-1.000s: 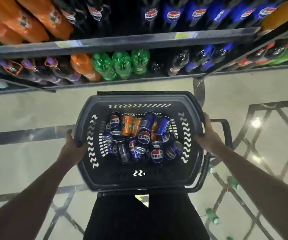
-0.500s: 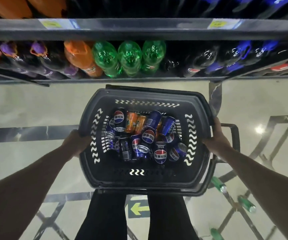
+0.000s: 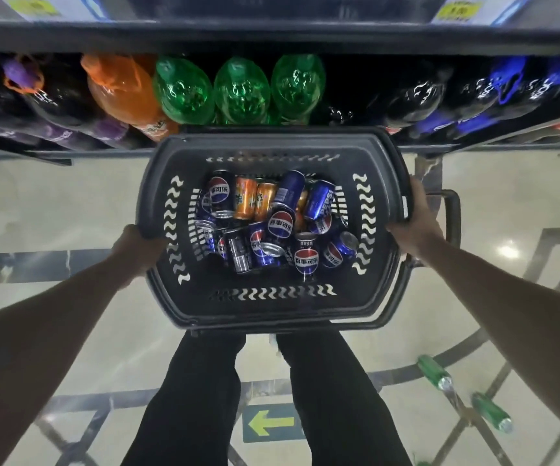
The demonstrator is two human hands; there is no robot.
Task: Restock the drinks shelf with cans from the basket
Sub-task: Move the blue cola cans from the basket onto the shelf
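My left hand (image 3: 137, 245) and right hand (image 3: 415, 218) grip basket (image 3: 272, 309) rims; cans (image 3: 280, 223) loose, likely heavy, slick; I'd grasp sides.

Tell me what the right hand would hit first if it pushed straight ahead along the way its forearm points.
The right hand already grips the basket rim, so the basket wall comes first. Past it, probably the pile of cans, though depth is hard to judge from this head view.
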